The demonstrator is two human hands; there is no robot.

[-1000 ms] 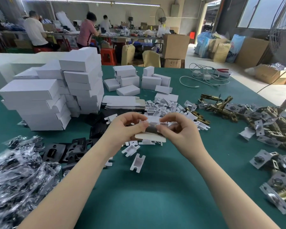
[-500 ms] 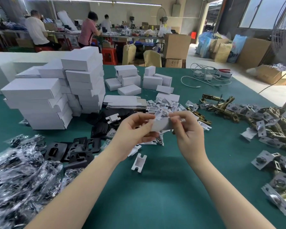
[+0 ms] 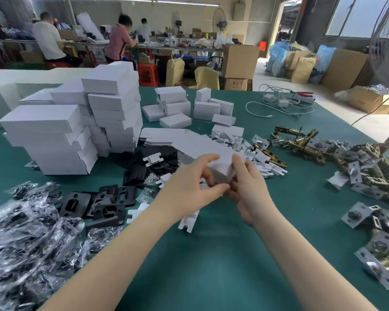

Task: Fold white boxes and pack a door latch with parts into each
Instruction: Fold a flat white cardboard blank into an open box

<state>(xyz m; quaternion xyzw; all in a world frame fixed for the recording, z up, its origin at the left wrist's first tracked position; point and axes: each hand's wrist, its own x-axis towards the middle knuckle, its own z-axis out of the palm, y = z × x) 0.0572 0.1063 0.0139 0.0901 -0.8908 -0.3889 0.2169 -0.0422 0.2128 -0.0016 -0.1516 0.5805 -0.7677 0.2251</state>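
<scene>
- White box (image 3: 220,170), just one in play, sits up above the desk (image 3: 211,265) between both hands, roughly mid-frame; motion blur, so can't tell how far folded it is.
- Left hand (image 3: 189,189): thumb and forefinger pinching the box's near-left edge, index finger stretched along the top.
- Right hand (image 3: 247,187): fingers curled round the right end of the box, thumb pointing up along its side. Both forearms bare, coming in from the bottom corners.
- Finished boxes (image 3: 76,131): two tall stacks on the left, too many to count properly, plus about nine smaller ones (image 3: 184,108) loose further back.
- Flat unfolded blanks (image 3: 166,138): one short pile just behind the hands.
- Small white card inserts (image 3: 240,142): a scattered heap, a few strays near the wrists.
- Black plates (image 3: 94,203): roughly five or six loose, next to a big pile of clear-bagged parts (image 3: 25,243).
- Brass door latches (image 3: 357,167): messy pile down the right side, couldn't count them.
- No readable writing or branding anywhere on the boxes.
- Three people (image 3: 119,39) at a bench way back.
</scene>
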